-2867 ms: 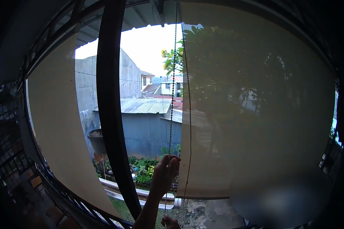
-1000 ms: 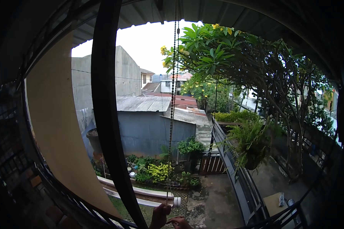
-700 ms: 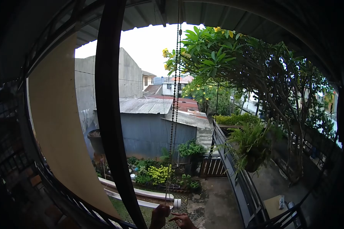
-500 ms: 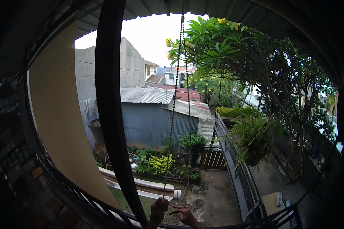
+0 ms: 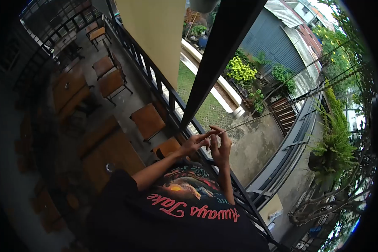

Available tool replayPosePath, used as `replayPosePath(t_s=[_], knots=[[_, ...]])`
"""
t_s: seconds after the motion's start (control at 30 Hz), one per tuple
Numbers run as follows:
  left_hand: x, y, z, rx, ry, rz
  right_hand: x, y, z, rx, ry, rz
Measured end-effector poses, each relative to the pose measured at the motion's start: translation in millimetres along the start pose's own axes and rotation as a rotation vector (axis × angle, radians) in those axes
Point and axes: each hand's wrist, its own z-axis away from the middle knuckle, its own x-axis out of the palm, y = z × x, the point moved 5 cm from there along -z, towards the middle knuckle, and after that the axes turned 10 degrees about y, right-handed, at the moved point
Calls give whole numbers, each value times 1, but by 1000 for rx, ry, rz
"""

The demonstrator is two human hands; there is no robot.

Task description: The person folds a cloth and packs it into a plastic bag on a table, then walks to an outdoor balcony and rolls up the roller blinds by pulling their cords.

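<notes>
A beaded pull chain runs slantwise from the upper right down to my hands, just above the railing. My left hand pinches at the chain's lower end, its fingertips meeting the other hand. My right hand is bent round the chain, index finger curled over it and thumb raised beside it. The small piece between the fingertips is hard to make out. A second strand of the chain hangs farther off.
A black railing and a dark post stand close by. Wooden chairs and a wooden table are on the left. Beyond the railing are a garden bed, a paved yard and a hanging fern.
The view has tilted and turned down to the left, bringing in the chairs and my shirt. My right hand has come up against my left, at the chain.
</notes>
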Motion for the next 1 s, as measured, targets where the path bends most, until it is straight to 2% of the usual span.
replayPosePath(t_s=[0.03, 0.07, 0.13, 0.17, 0.2, 0.27, 0.33, 0.37, 0.4, 0.43, 0.47, 0.5, 0.53, 0.57, 0.6, 0.63, 0.67, 0.7, 0.83, 1.0], knots=[[-4, -12, 6, -70, 17, 130, 7, 10, 4, 61, -104, -8], [-12, -19, 11, -52, 13, 263, 14, 19, 6, 50, -104, -60], [-32, -12, 17, -93, 65, 289, 21, 24, 7, 14, -113, -45], [-44, 2, 21, -35, 157, 251, 22, 29, 8, 105, -137, 25], [-75, -4, 23, 47, 218, 227, 36, 31, 7, 65, -122, 72], [-116, -30, 44, -57, 431, 215, 38, 52, 15, -11, -66, 132], [-168, -71, 88, -208, 670, -18, 38, 86, 29, 48, -132, 285], [-199, -116, 123, -291, 758, -91, 36, 104, 36, 62, -149, 349], [-228, -162, 163, -372, 842, -165, 34, 137, 49, 185, -259, 357], [-258, -182, 209, -568, 972, -227, 41, 142, 55, 168, -293, 526], [-274, -226, 262, -630, 1028, -240, 34, 149, 65, 143, -325, 693], [-287, -259, 312, -762, 922, -396, 27, 158, 72, 243, -439, 797], [-282, -267, 359, -907, 968, -326, 23, 154, 70, 235, -455, 868], [-272, -278, 399, -954, 1090, -267, 19, 144, 66, 227, -472, 940], [-263, -298, 439, -1038, 1095, -137, 19, 138, 65, 380, -600, 1009], [-259, -287, 457, -1063, 947, -700, 18, 127, 61, 534, -726, 1073], [-249, -324, 489, -1242, 1099, -128, 32, 93, 41, 631, -901, 1098], [-234, -323, 505, -1294, 1079, -107, 41, 100, 46, 609, -917, 1067], [-218, -301, 496, -1220, 1071, -98, 95, 119, 51, 545, -993, 1012], [-292, -287, 397, -909, 936, -248, 176, 114, 15, 360, -1054, 943]])
